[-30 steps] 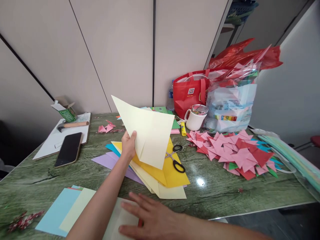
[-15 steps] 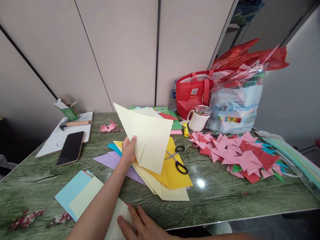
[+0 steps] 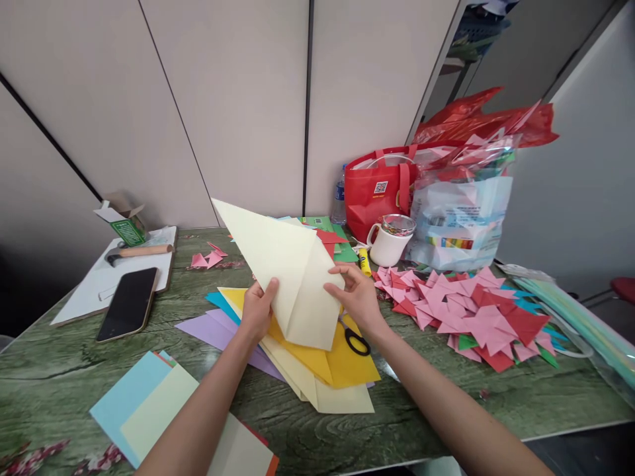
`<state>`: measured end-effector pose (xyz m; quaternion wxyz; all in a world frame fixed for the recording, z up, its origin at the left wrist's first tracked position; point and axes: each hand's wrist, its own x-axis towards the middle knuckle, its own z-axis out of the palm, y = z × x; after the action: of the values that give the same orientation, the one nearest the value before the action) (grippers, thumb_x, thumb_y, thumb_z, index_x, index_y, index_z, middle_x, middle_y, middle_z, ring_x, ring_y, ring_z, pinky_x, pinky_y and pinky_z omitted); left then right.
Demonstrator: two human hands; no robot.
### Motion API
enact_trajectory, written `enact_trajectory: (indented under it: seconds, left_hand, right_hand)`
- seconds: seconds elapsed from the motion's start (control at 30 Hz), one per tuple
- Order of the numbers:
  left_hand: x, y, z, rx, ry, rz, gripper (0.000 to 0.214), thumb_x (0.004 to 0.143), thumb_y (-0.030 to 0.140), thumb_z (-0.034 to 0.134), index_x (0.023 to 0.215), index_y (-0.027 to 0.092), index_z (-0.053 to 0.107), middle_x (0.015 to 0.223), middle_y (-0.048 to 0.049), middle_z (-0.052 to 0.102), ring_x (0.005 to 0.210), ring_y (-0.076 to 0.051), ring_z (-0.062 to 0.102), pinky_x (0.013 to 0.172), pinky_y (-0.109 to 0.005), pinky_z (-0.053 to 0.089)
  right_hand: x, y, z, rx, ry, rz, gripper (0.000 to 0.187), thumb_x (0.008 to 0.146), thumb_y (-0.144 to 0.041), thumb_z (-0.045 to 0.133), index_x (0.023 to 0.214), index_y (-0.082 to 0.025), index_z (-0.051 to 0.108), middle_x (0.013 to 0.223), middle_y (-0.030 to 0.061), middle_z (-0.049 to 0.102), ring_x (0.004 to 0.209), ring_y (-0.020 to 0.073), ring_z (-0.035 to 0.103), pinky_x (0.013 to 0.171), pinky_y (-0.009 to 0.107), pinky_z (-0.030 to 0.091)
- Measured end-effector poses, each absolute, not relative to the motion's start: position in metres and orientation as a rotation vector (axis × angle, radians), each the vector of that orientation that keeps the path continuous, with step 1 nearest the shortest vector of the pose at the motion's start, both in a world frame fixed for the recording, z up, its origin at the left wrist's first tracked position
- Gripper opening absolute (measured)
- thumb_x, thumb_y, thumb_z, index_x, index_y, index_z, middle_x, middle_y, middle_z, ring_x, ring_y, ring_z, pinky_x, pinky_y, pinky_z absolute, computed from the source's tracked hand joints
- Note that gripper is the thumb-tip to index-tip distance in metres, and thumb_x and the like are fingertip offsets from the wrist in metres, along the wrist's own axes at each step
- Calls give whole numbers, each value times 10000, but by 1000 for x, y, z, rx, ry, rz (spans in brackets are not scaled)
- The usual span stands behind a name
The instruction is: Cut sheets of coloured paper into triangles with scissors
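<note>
A folded cream paper sheet (image 3: 278, 258) is held up between my two hands, its long point aimed to the upper left. My left hand (image 3: 258, 309) grips its lower left edge, thumb on the front. On the right edge, my right hand (image 3: 356, 291) pinches the paper between thumb and fingers. Below lie folded yellow paper (image 3: 347, 370), cream, blue and lilac sheets in a loose pile. Black-handled scissors (image 3: 356, 340) rest on the yellow paper, partly hidden by my right hand. Under my left forearm is a stack of coloured paper (image 3: 153, 396).
Pink and red folded paper pieces (image 3: 471, 307) are heaped at right. Behind stand a white mug (image 3: 391, 244), a glue stick (image 3: 364, 261), a red bag (image 3: 377, 198) and a filled plastic bag (image 3: 456, 218). A phone (image 3: 129, 304) and a hammer (image 3: 143, 251) lie at left.
My right hand has come up from the paper stack at the front and taken hold of the cream sheet's right edge. The sheet has turned slightly in my left hand.
</note>
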<state>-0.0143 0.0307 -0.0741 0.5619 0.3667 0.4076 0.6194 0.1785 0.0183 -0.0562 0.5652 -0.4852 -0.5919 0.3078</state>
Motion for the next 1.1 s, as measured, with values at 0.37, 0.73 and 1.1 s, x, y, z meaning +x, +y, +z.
enact_trajectory:
  seconds: [0.37, 0.73, 1.1]
  left_hand:
    - [-16, 31, -80, 817, 998, 1289, 282, 573, 369, 758, 687, 124, 676, 487, -40, 643, 404, -185, 593, 370, -317, 536]
    - [-19, 34, -78, 756, 944, 1404, 287, 516, 224, 801, 718, 98, 641, 642, -17, 690, 587, -170, 660, 643, -346, 591]
    - [-19, 33, -72, 774, 941, 1376, 285, 530, 295, 794, 649, 83, 645, 554, -53, 685, 562, -218, 680, 667, -351, 581]
  right_hand:
    - [222, 12, -63, -1181, -1769, 668, 174, 780, -195, 500, 928, -171, 590, 912, 77, 643, 863, 214, 610, 797, 382, 477]
    - [227, -27, -54, -1686, -2518, 392, 454, 684, -86, 618, 1123, -191, 567, 1066, 128, 573, 1005, 276, 539, 844, 378, 423]
    - [246, -17, -49, -1423, -2020, 1134, 325, 796, -185, 508, 1115, -213, 563, 870, 57, 641, 782, 198, 623, 655, 313, 485]
